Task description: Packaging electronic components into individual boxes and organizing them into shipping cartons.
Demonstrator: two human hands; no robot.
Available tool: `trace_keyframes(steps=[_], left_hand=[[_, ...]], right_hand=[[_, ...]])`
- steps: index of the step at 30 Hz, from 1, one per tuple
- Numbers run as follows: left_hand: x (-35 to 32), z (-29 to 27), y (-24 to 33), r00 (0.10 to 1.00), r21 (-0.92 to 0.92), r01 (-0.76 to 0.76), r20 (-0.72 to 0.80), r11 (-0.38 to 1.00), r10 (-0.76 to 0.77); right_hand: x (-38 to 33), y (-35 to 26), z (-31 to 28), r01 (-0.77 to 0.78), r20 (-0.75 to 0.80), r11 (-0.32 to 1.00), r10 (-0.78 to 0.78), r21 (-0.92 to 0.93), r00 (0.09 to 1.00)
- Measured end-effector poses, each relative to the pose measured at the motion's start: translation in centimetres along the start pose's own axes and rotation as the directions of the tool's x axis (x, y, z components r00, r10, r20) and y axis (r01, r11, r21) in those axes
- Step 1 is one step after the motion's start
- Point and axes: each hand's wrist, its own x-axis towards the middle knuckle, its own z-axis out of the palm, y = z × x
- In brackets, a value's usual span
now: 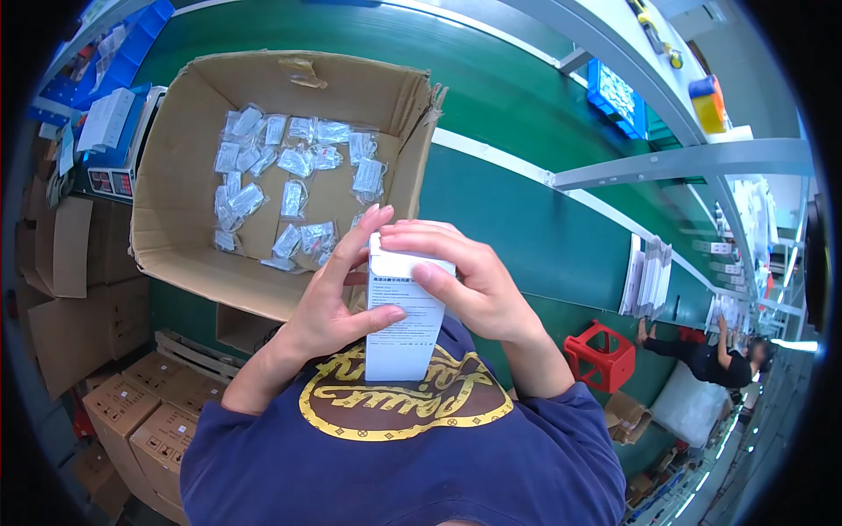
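Close in front of my chest stands a narrow white carton (402, 346) with lines of small dark print on its side. My left hand (338, 302) grips its left side, thumb across the printed face and the other fingers partly hidden behind. Over its upper end lies my right hand (465, 272), thumb on the top edge and fingers curled across the top. Beyond my hands, a large open cardboard box (175, 188) holds several clear plastic bags (294, 199) with small white items inside.
A green bench (504, 223) runs off to the right, with a stack of white flat cartons (646, 276) farther along. A grey metal frame (675, 167) crosses above it. Brown cartons (167, 430) stand low at left; a red stool (601, 355) is at right. Another person (710, 359) is farther off.
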Motion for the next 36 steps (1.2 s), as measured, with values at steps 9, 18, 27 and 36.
trace_keyframes(steps=[9, 18, 27, 36], left_hand=[[0.3, -0.4, 0.2, 0.999, 0.042, -0.018, 0.029, 0.999, 0.017], [1.3, -0.4, -0.3, 0.975, 0.173, -0.196, 0.141, 0.965, 0.173], [0.6, -10.7, 4.7, 0.707, 0.239, -0.191, -0.640, 0.952, 0.302], [-1.3, -46.1, 5.5, 0.387, 0.256, 0.242, -0.910, 0.936, 0.148]], right_hand=[[0.3, 0.0, 0.7, -0.095, -0.102, 0.990, 0.106, 0.102, 0.989], [-0.8, 1.8, -1.7, 0.043, 0.110, 0.999, -0.040, -0.018, 0.993], [3.0, 2.3, 1.2, 0.138, -0.354, 0.978, -0.073, 0.160, 0.932], [6.5, 3.3, 4.5, 0.062, 0.034, 0.841, -0.051, -0.537, 0.998]])
